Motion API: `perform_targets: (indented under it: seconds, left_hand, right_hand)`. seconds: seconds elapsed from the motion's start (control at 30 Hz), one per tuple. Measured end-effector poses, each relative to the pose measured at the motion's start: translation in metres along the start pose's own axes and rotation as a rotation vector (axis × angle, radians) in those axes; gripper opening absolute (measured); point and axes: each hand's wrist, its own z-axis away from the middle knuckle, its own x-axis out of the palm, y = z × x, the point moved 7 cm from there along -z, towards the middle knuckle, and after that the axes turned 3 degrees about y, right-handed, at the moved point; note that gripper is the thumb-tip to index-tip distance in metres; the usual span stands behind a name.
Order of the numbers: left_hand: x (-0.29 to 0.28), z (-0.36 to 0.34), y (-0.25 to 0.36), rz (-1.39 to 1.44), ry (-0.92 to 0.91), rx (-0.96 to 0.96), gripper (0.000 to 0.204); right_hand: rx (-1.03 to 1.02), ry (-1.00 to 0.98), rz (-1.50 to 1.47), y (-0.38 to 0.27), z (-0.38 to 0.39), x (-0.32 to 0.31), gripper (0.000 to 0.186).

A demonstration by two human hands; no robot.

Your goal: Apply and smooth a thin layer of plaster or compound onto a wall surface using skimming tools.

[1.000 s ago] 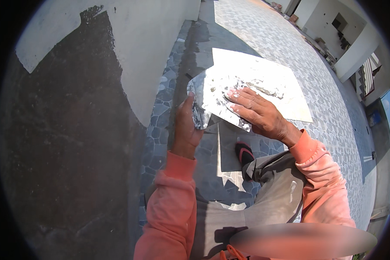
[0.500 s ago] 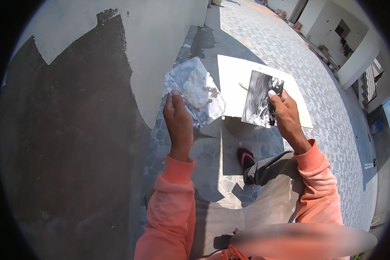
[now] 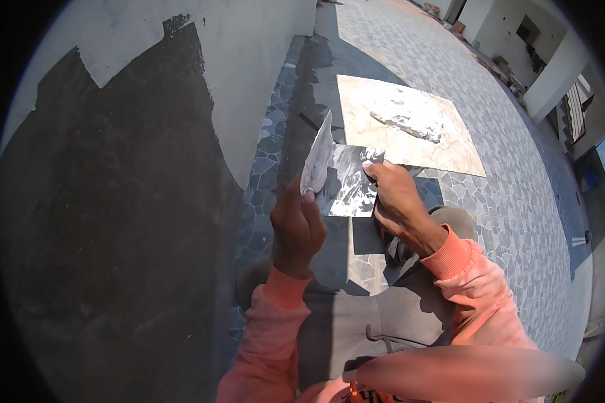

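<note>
My left hand [image 3: 297, 225] grips the lower end of a thin, flat plastering blade [image 3: 318, 158] smeared with white putty. That blade is tilted steeply, so I see it almost edge-on, and the face turned away is hidden. In my right hand [image 3: 398, 198], thumb on top and fingers underneath, is a rectangular metal plastering blade [image 3: 353, 181] streaked with white putty. The two blades meet or overlap in front of me; whether they touch, I cannot tell.
Beyond my hands lies a pale board [image 3: 464, 149] bearing a heap of white putty [image 3: 413, 115]. At left rises a wall [image 3: 128, 201], dark grey with white coated patches above. Stone-patterned tiles [image 3: 517, 215] cover the floor. My bent legs are below.
My right hand has moved left, bringing its blade against or close to the left one. The left blade has turned from facing me to nearly edge-on, and its putty lump is out of sight.
</note>
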Motion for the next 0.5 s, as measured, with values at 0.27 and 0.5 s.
perform_targets:
  seconds: [0.27,0.5]
  left_hand:
    - [-0.025,0.003,0.021,-0.103,-0.157,0.328,0.034]
    - [-0.042,-0.013,0.020,-0.223,-0.262,0.378,0.038]
  right_hand:
    - [0.070,-0.169,-0.138,0.029,-0.008,0.017,0.010]
    - [0.131,-0.321,-0.250,0.031,-0.011,0.049,0.019]
